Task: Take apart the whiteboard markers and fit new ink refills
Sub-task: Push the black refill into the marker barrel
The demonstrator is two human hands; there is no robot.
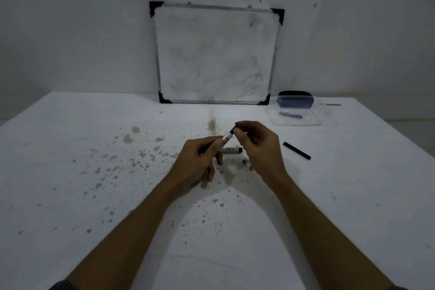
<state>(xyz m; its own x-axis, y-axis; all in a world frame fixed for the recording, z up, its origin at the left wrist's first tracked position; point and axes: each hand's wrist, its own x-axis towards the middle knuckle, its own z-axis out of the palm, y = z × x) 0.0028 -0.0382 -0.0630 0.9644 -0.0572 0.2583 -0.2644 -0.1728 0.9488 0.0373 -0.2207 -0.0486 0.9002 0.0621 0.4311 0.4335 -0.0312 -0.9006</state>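
My left hand grips a white marker barrel, tilted up to the right above the table. My right hand pinches the black piece sticking out of the barrel's upper end; whether it is a tip or a refill I cannot tell. A second marker barrel lies flat on the table behind my hands. A small black cap piece sits just left of my right wrist. A long black ink refill stick lies to the right.
A smudged whiteboard leans on the wall at the table's back. A clear plastic container with a dark eraser and small dark items stands at the back right. The white table is speckled with brown stains.
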